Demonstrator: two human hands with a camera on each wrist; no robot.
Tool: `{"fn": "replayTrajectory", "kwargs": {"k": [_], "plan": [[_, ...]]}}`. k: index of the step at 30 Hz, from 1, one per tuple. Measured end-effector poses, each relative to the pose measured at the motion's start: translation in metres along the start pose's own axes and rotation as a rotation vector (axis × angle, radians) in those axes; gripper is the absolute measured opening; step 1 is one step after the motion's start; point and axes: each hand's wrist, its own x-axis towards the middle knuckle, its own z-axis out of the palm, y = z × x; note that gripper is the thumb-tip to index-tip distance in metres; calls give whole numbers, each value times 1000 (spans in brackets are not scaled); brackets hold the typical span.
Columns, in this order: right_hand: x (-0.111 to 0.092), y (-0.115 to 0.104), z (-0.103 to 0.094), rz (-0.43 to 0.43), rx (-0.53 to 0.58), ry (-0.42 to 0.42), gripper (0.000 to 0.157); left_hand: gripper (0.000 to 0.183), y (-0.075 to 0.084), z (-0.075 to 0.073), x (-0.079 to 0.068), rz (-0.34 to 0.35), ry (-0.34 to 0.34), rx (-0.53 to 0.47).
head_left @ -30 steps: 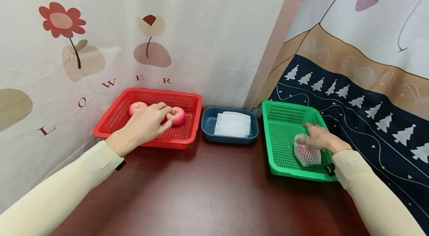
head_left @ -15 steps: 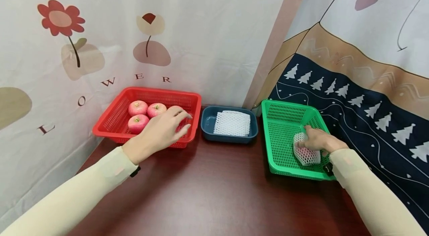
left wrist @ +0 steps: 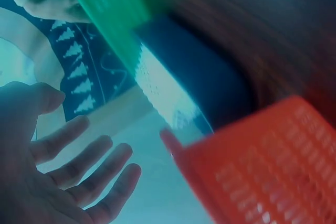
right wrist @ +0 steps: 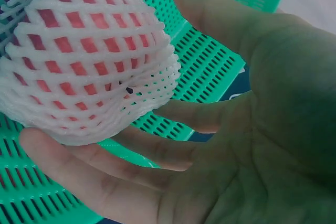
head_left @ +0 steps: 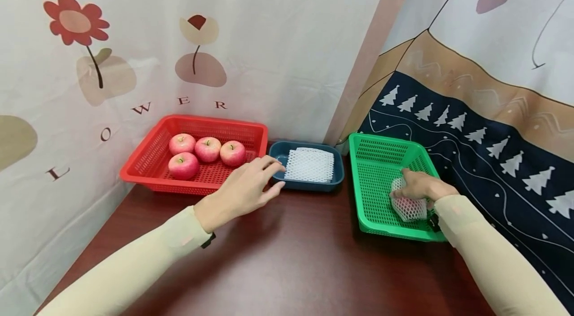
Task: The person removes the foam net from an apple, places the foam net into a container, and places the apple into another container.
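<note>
My left hand (head_left: 244, 187) hovers with spread fingers before the gap between the red basket (head_left: 150, 184) and the small blue tray (head_left: 309, 186); it holds nothing. White foam net sleeves (head_left: 309, 164) lie flat in that tray. In the red basket sit several bare apples (head_left: 208, 149). On the right, my right hand (head_left: 423, 186) is inside the green basket (head_left: 366, 206), beside an apple in a white foam net (head_left: 408, 206). The right wrist view shows its fingers (right wrist: 100, 182) extended along the netted apple, with the thumb held away from it.
All three containers stand in a row on a dark reddish-brown table (head_left: 291, 266). Behind them hangs a printed white curtain (head_left: 287, 57), with a dark tree-patterned part (head_left: 475, 156) close to the green basket's right side.
My left hand has moved right, from over the apples in the red basket to near the blue tray, uncovering the apples. The right hand stays by the netted apple, almost unmoved.
</note>
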Motion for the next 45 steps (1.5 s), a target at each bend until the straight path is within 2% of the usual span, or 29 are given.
{"fn": "replayTrajectory", "kwargs": {"k": [4, 12, 19, 26, 36, 42, 45], "plan": [[-1, -3, -1, 0, -46, -7, 116, 36, 11, 12, 1, 19, -14, -19], [5, -6, 1, -92, -165, -46, 107, 42, 33, 33, 10, 42, -47, -56], [9, -3, 2, -35, -18, -120, 107, 50, 50, 51, 19, 39, -97, -100], [11, -2, 5, -33, 9, -123, 108, 55, 65, 66, 28, 34, -133, -144], [13, -5, 9, -46, -99, -110, 102, 61, 82, 87, 33, 24, -159, -134], [17, -7, 10, -113, -239, -79, 89, 66, 94, 98, 40, 47, -201, -108], [19, -7, 11, -134, -260, -67, 86, 69, 101, 104, 43, 68, -215, -88]]}}
